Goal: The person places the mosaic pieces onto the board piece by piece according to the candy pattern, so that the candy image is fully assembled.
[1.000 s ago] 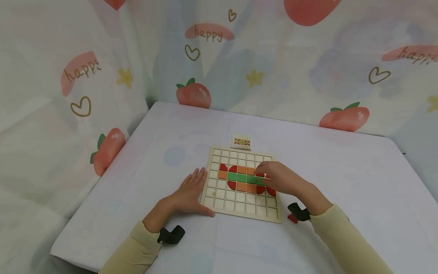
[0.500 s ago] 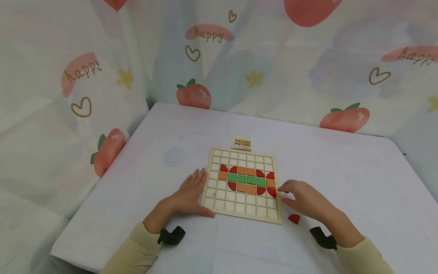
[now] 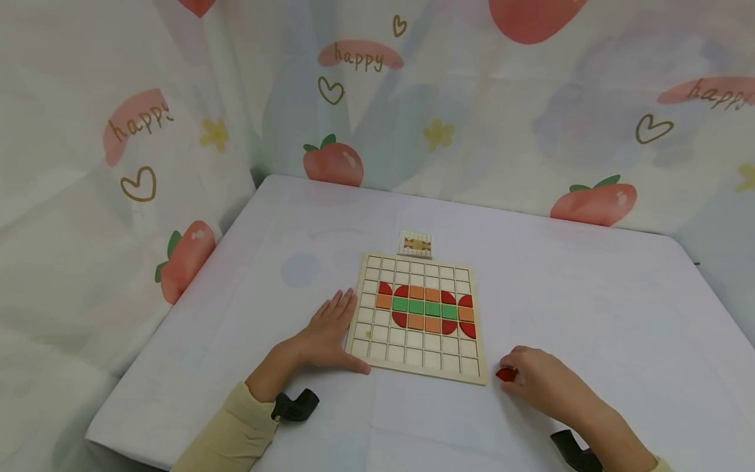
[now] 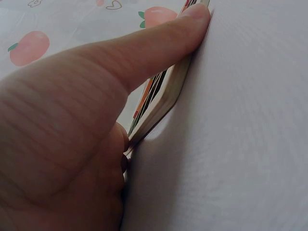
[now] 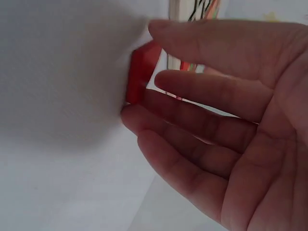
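Observation:
On the table lies a square wooden grid board (image 3: 389,354), with red, orange and green tiles set in its cells. My left hand (image 3: 324,334) rests flat at the board's left edge, fingers straight; its thumb (image 4: 159,48) lies along the near corner in the left wrist view. Off the board's near right corner, my right hand (image 3: 545,383) pinches a red quarter-circle tile (image 3: 506,374) down at the tabletop. In the right wrist view the red tile (image 5: 141,72) sits between the thumb above and the fingertips below, the other fingers loosely bent.
A small pattern card (image 3: 415,244) with a matching coloured design lies just behind the board. White cloth (image 3: 590,295) covers the table, and a printed curtain (image 3: 483,105) hangs behind and to the left.
My right hand has moved from over the board's right side, off its edge, and down to the red tile on the table. An orange tile now shows in the right column. The left hand stays put.

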Available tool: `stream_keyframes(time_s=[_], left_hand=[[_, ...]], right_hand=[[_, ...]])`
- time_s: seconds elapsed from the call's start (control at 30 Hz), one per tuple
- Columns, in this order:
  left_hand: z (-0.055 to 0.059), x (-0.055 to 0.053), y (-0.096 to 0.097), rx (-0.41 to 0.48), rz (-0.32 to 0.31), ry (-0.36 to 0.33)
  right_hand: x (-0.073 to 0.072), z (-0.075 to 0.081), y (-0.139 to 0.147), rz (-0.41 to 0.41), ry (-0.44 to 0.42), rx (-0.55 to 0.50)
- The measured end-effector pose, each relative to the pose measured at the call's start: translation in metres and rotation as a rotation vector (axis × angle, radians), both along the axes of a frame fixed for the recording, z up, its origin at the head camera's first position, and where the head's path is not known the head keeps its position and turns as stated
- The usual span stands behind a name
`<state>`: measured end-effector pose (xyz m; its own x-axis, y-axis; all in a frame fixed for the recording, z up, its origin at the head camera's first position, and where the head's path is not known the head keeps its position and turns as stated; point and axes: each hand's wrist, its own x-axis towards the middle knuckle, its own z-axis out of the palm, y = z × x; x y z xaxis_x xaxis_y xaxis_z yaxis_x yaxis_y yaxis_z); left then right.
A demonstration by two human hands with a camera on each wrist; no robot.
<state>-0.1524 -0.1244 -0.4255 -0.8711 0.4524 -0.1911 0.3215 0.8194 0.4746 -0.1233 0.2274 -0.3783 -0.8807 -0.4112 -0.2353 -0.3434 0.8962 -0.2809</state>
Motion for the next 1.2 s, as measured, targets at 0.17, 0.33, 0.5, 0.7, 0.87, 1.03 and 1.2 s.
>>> stream_keyframes(time_s=[0.17, 0.33, 0.5, 0.7, 0.87, 1.03, 1.2], left_hand=[[0.002, 0.001, 0.000, -0.003, 0.002, -0.001], [0.002, 0.001, 0.000, -0.005, 0.001, -0.001], [0.002, 0.001, 0.000, -0.006, -0.003, 0.004], [0.001, -0.001, 0.000, -0.002, -0.008, 0.008], [-0.002, -0.001, 0.000, 0.010, -0.014, 0.012], [-0.003, -0.002, 0.001, -0.004, -0.007, 0.005], [-0.001, -0.001, 0.000, -0.013, 0.001, 0.002]], right_hand=[[0.002, -0.005, 0.000, -0.016, 0.030, 0.004], [0.001, -0.007, 0.000, -0.048, 0.049, 0.011], [0.001, -0.008, 0.001, -0.082, 0.090, 0.024], [0.002, -0.007, -0.001, -0.106, 0.108, 0.046], [0.001, -0.005, -0.002, -0.144, 0.057, 0.056], [-0.004, 0.001, 0.005, -0.061, 0.002, 0.072], [-0.007, 0.007, 0.014, 0.168, 0.031, 0.026]])
